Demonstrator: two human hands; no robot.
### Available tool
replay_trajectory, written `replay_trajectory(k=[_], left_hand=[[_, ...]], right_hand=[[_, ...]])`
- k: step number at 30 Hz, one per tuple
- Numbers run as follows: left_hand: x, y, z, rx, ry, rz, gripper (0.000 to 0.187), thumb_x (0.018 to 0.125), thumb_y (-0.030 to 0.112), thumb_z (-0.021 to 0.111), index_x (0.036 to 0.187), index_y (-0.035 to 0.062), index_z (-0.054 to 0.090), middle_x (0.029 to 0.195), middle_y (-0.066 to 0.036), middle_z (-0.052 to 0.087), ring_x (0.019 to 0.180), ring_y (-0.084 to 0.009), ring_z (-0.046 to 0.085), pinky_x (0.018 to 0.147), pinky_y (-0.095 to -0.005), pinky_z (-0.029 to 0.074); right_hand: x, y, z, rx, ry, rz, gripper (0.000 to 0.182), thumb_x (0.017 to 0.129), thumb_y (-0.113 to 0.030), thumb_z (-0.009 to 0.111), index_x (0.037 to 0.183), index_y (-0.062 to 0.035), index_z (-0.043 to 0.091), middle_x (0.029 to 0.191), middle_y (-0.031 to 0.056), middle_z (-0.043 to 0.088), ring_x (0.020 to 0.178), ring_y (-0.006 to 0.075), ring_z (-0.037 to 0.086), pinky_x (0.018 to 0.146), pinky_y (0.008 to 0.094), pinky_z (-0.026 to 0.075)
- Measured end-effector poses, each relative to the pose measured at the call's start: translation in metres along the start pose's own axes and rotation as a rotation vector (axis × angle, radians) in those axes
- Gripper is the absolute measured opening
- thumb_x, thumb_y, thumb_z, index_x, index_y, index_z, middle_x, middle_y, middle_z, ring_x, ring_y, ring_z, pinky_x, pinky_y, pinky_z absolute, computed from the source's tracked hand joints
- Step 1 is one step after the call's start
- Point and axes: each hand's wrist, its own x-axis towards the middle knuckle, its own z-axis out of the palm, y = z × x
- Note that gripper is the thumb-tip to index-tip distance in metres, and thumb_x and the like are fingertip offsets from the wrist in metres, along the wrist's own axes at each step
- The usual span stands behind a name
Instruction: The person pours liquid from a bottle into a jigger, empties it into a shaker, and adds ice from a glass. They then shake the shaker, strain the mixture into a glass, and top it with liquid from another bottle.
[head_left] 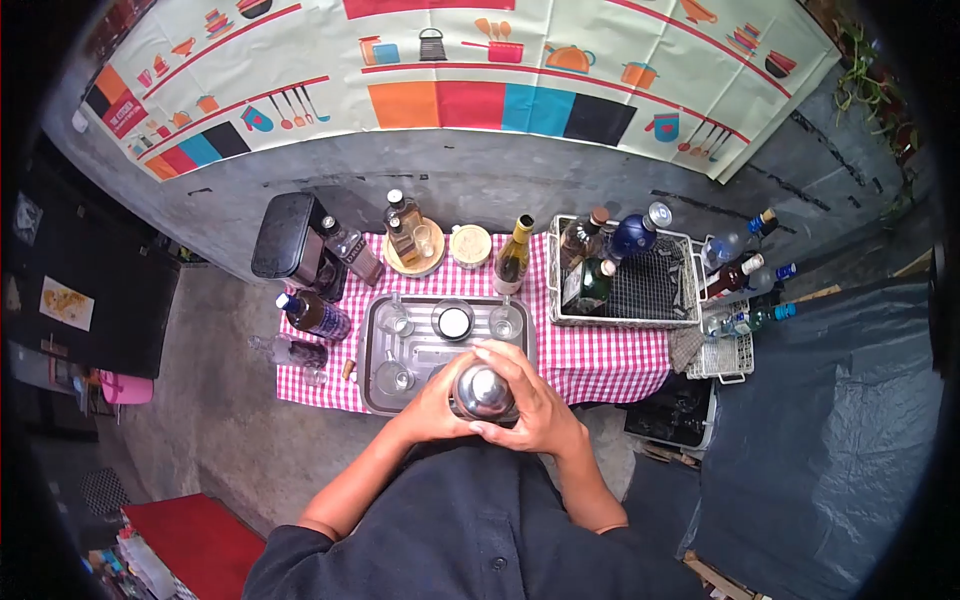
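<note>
A shiny metal cocktail shaker is held close to my body, its rounded top facing up at me. My left hand wraps its left side, and my right hand curls round the right side with fingers over the far edge. Beneath and beyond them lies a grey ribbed tray. On it stand a glass at the left front, one at the left back, another at the right back and a round dark-rimmed container with a white top. The shaker's lower part is hidden.
Several bottles stand left of the tray, including a blue-capped one, beside a black appliance. Behind are a round wooden board and a yellow-necked bottle. A white wire basket with bottles stands right on the checked cloth.
</note>
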Motion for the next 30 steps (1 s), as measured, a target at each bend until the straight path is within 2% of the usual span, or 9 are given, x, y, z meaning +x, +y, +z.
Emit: replay_trajectory(k=[2,4,6,10,16,19,24,26,30], left_hand=[[-0.005,0.007,-0.007,0.093,0.027,0.006,0.095,0.062,0.025,0.087,0.141,0.0012,0.039,0.14,-0.019,0.047,0.135,-0.0315,0.044,0.11,-0.0418,0.037],[-0.012,0.006,-0.02,0.117,-0.018,-0.057,0.092,0.06,0.019,0.086,0.139,0.0026,0.042,0.137,-0.018,0.049,0.131,-0.0324,0.047,0.108,-0.0417,0.039],[-0.026,0.004,-0.032,0.206,0.039,-0.081,0.086,0.06,0.015,0.084,0.136,0.0037,0.044,0.131,-0.018,0.052,0.126,-0.034,0.052,0.105,-0.0418,0.042],[-0.047,-0.008,-0.061,0.279,0.091,-0.121,0.082,0.06,0.015,0.084,0.132,0.0034,0.046,0.124,-0.017,0.052,0.121,-0.0346,0.053,0.102,-0.0413,0.044],[-0.06,-0.012,-0.09,0.352,0.138,-0.14,0.081,0.059,0.012,0.083,0.131,0.0051,0.045,0.121,-0.016,0.051,0.115,-0.0383,0.054,0.097,-0.0441,0.046],[-0.064,-0.013,-0.104,0.462,0.208,-0.111,0.082,0.058,0.012,0.084,0.13,0.006,0.046,0.122,-0.016,0.051,0.114,-0.0379,0.054,0.096,-0.046,0.046],[-0.069,-0.018,-0.133,0.54,0.225,-0.086,0.083,0.058,0.012,0.084,0.131,0.0052,0.045,0.123,-0.017,0.051,0.114,-0.0383,0.054,0.096,-0.0469,0.045],[-0.071,-0.022,-0.144,0.518,0.281,0.076,0.087,0.059,0.014,0.085,0.134,0.0054,0.043,0.124,-0.018,0.052,0.112,-0.0385,0.055,0.094,-0.0473,0.046],[-0.069,-0.013,-0.169,0.51,0.175,0.157,0.092,0.058,0.014,0.086,0.137,0.0029,0.04,0.12,-0.02,0.055,0.113,-0.0398,0.055,0.095,-0.0461,0.046]], right_hand=[[0.0,0.0,-0.004,-0.047,-0.03,0.023,0.084,0.076,-0.026,0.08,0.144,-0.0029,0.036,0.138,0.0224,0.045,0.126,0.0405,0.05,0.105,0.0464,0.042],[0.004,-0.002,-0.006,-0.101,-0.056,0.184,0.082,0.075,-0.028,0.081,0.141,-0.0013,0.041,0.136,0.0221,0.048,0.124,0.0383,0.052,0.103,0.044,0.044],[0.005,0.007,-0.001,-0.11,-0.071,0.238,0.078,0.071,-0.029,0.085,0.135,-0.001,0.049,0.127,0.0194,0.055,0.117,0.0338,0.058,0.097,0.0402,0.048],[0.02,0.005,0.021,-0.139,-0.132,0.275,0.069,0.075,-0.03,0.082,0.132,-0.004,0.052,0.116,0.0145,0.058,0.1,0.0286,0.062,0.086,0.039,0.051],[0.054,0.002,0.076,-0.159,-0.137,0.252,0.054,0.081,-0.029,0.077,0.121,-0.0023,0.054,0.107,0.0139,0.057,0.092,0.0289,0.062,0.079,0.0374,0.051],[0.065,0.011,0.094,-0.172,-0.105,0.348,0.041,0.085,-0.03,0.074,0.108,-0.0007,0.056,0.094,0.0129,0.056,0.079,0.0281,0.061,0.07,0.0384,0.049],[0.088,0.012,0.116,-0.227,-0.033,0.326,0.04,0.085,-0.033,0.073,0.104,-0.0022,0.056,0.077,0.0148,0.06,0.068,0.0319,0.061,0.063,0.041,0.048],[0.098,0.008,0.125,-0.249,-0.057,0.379,0.037,0.085,-0.033,0.071,0.099,-0.0025,0.055,0.077,0.0156,0.059,0.068,0.0329,0.061,0.062,0.0418,0.047],[0.121,0.01,0.141,-0.332,0.024,0.23,0.036,0.083,-0.031,0.071,0.095,-0.0019,0.054,0.071,0.0151,0.056,0.066,0.0364,0.059,0.059,0.0433,0.044]])
